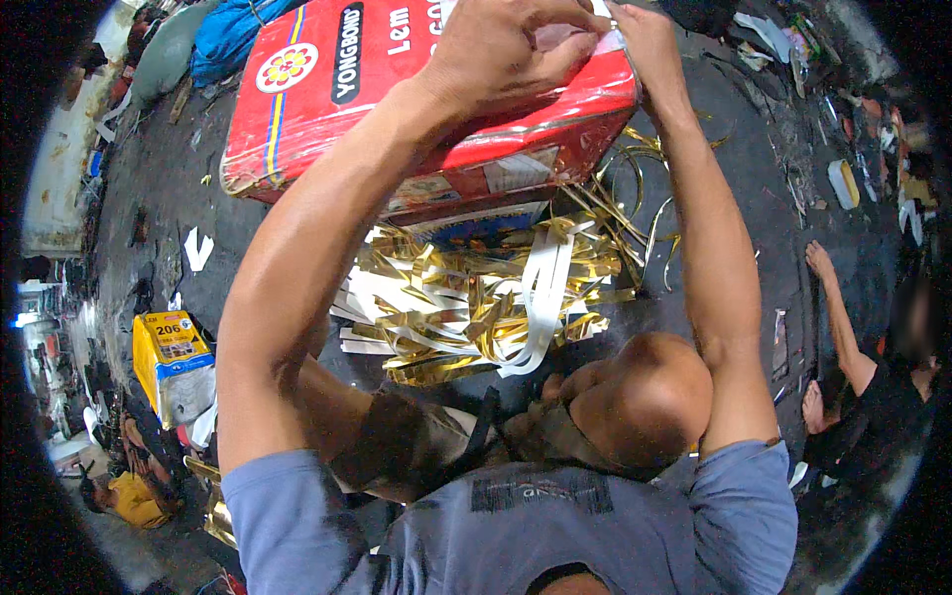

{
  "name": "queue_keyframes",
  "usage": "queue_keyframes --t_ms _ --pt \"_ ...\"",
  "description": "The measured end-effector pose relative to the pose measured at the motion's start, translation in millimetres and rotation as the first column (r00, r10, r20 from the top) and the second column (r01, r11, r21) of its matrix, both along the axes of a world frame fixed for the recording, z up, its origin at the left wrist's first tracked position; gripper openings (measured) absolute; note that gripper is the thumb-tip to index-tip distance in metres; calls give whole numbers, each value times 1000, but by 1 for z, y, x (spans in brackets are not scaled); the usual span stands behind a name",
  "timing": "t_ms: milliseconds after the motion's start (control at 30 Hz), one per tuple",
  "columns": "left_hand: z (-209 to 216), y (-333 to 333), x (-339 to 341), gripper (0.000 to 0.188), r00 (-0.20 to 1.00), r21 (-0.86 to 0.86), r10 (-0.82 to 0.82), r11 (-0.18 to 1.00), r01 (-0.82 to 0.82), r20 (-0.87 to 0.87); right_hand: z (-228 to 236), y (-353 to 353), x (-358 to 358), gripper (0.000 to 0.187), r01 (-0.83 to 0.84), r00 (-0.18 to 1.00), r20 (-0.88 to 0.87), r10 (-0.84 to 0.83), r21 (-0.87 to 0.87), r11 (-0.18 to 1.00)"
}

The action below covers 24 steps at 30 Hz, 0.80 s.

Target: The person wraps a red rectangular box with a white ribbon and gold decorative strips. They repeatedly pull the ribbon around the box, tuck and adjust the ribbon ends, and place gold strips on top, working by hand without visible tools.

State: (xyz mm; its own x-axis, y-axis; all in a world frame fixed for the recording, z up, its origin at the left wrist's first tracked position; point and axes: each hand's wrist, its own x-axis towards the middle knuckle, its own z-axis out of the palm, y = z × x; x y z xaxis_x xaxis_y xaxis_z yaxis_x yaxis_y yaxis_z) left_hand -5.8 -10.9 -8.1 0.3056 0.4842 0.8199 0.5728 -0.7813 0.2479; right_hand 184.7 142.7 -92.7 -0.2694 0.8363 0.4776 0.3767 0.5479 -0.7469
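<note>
A large red metal tin [347, 129] with a round flower emblem lies on its side in front of me. My left hand [501, 50] rests on its upper face, fingers curled in and thumb bent near the right end. Something small and pale [555, 38] shows by those fingers; what it is I cannot make out. Close beside it, my right hand [645, 35] is at the tin's right edge with its fingers drawn together, partly cut off by the picture's top. Gold and white foil strips [476, 297] lie in a heap between the tin and my bent knees.
Thin gold strips [635, 188] curl beside the tin's right end. To the left stands a yellow and blue box [174, 367]. A blue cloth bundle [228, 40] lies behind the tin. Another person in black [873, 416] sits at right; one in yellow [144, 501] is at lower left.
</note>
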Motion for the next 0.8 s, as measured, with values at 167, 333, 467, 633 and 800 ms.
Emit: queue_keyframes --t_ms 167,333,467,633,800 --pt "0 -1 -5 29 989 43 44 998 -39 -144 6 -2 2 40 125 987 88 -138 139 982" --pt "2 -6 2 44 974 -54 108 991 -121 -201 -38 -46 68 39 343 662 595 -456 299 890" --pt "2 -9 5 47 984 -126 51 989 -73 -171 -117 -117 109 41 311 473 672 -570 478 821" --pt "10 -7 4 49 985 -109 -11 994 -8 -172 -227 -247 91 59 210 628 641 441 -686 697" --pt "18 -59 30 40 938 276 121 961 -29 -324 -313 -285 94 28 30 998 -7 -69 -851 524"
